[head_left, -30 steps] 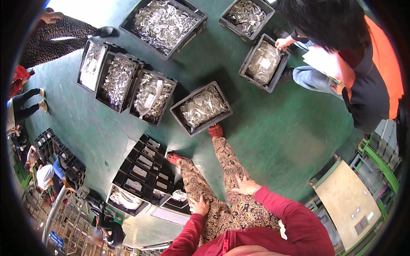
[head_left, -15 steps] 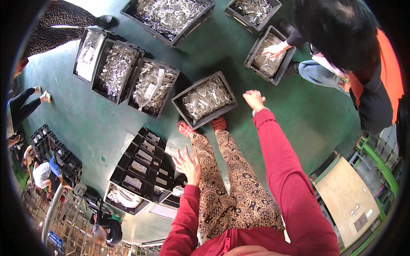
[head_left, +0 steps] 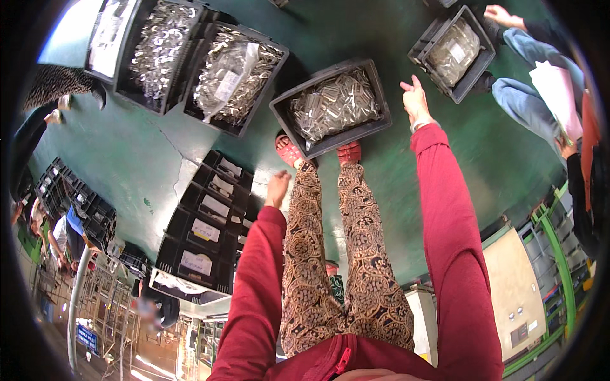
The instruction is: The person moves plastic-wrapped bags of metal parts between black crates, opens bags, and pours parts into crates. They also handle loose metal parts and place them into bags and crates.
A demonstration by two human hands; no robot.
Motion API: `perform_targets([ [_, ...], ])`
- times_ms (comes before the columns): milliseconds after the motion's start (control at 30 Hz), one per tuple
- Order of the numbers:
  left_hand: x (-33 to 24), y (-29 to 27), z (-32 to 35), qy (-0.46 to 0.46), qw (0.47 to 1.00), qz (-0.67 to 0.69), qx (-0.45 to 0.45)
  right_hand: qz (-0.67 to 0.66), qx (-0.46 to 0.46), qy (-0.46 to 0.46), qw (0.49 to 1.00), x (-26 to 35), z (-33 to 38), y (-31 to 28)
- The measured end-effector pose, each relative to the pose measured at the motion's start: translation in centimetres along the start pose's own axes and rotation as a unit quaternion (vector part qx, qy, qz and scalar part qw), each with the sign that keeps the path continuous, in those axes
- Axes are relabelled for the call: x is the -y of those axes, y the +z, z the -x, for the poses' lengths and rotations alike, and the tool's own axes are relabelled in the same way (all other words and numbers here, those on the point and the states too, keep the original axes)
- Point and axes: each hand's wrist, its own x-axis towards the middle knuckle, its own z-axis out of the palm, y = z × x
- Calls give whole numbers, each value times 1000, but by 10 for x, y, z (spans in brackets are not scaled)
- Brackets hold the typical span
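Note:
In front of my red sandals (head_left: 288, 150) stands a dark grey plastic crate (head_left: 298, 150), full of shiny metal pieces in clear plastic bags (head_left: 333, 105). My right hand (head_left: 416, 101) is in the air just right of this crate, apart from it, with fingers stretched out and nothing in them. Nearer to me, by my left leg, hangs my left hand (head_left: 277, 188); its fingers are foreshortened and partly hidden, and no object shows in it. Left of the crate is another grey crate (head_left: 243, 127) with loose metal parts and a clear labelled bag (head_left: 229, 84) on top.
Further left stand more crates of metal parts (head_left: 162, 51). Stacked black bins (head_left: 190, 230) with paper labels are beside my left leg. At the right is a small crate (head_left: 467, 79) with a bagged load, next to a co-worker's legs (head_left: 530, 105). A beige panel (head_left: 515, 286) stands at lower right.
The crates appear larger and shifted as my view has moved. My left hand was spread and now shows a narrower outline. The co-worker's hand has left the small crate at the right.

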Motion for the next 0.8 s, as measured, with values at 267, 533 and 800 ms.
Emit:
perform_targets([
  [267,-85,22,-93,78,988,132,-13,183,141,63,971,-72,-79,23],
  [533,-42,28,-143,199,957,105,-185,285,130,-70,947,-115,-103,31],
  [800,-9,28,37,218,964,50,-146,349,315,53,881,-43,10,-26],
])
